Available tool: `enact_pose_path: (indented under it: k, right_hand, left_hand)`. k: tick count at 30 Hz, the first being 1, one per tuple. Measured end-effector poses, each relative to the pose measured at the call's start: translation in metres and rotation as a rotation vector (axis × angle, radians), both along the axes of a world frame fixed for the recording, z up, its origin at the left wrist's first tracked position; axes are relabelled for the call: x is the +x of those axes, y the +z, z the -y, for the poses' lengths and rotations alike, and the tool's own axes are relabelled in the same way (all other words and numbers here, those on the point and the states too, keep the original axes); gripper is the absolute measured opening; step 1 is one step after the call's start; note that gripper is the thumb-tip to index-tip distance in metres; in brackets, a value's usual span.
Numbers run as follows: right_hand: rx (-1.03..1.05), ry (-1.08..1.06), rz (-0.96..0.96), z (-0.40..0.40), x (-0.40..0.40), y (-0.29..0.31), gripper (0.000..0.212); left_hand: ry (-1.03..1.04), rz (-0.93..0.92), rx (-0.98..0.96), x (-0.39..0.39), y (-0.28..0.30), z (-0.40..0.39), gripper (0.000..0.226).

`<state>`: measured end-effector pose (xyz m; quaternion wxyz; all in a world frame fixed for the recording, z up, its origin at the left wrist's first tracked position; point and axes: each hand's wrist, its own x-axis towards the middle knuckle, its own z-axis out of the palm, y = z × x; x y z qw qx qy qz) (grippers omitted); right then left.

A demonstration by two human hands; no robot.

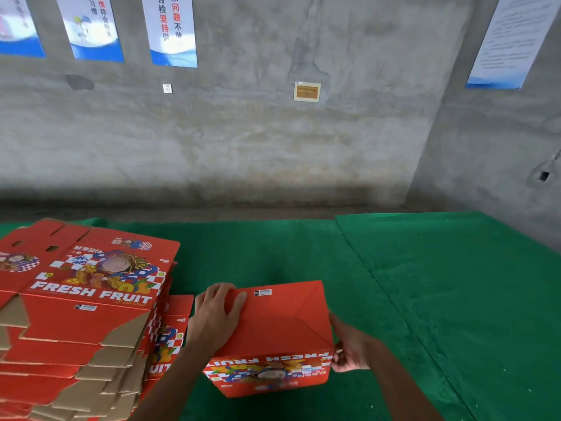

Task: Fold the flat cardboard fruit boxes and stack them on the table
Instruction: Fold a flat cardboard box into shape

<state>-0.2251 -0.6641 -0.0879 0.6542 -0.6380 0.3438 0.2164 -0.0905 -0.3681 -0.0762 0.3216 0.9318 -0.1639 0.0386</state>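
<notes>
Resting upside down on the green-covered bench (425,268), a folded red fruit box (273,335) sits near the front edge, its plain red bottom panels facing up and its printed side, with the words FRESH FRUIT inverted, facing the camera. A small barcode label (263,292) shows near the far edge of that top face. The left hand (217,314) lies spread flat on the box's top at its far left corner, fingers pressed on the cardboard. The right hand (349,350) grips the box's right near corner, fingers curled around the edge. Just left of the box, a tall stack of flat boxes (82,314) lies on the bench, red printed faces up and brown flaps showing along the near edges. One more flat box (173,332) pokes out between the stack and the folded box. Behind the bench stands a bare concrete wall (273,132) hung with posters (170,28).
</notes>
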Motion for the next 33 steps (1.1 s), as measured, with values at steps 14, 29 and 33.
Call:
enact_pose_path:
  k: [14, 29, 33]
  right_hand:
    - [-1.038, 0.393, 0.741, -0.036, 0.022, 0.046, 0.049]
    - [-1.524, 0.161, 0.185, 0.003, -0.079, -0.032, 0.063]
    - [-1.491, -0.035, 0.106, 0.011, -0.112, -0.047, 0.06]
  left_hand:
    - [-0.182, -0.494, -0.662, -0.033, 0.004, 0.045, 0.066]
    - [-0.531, -0.791, -0.637, -0.107, -0.035, 0.193, 0.031]
    - [-0.647, -0.639, -0.525, -0.13, -0.031, 0.23, 0.05]
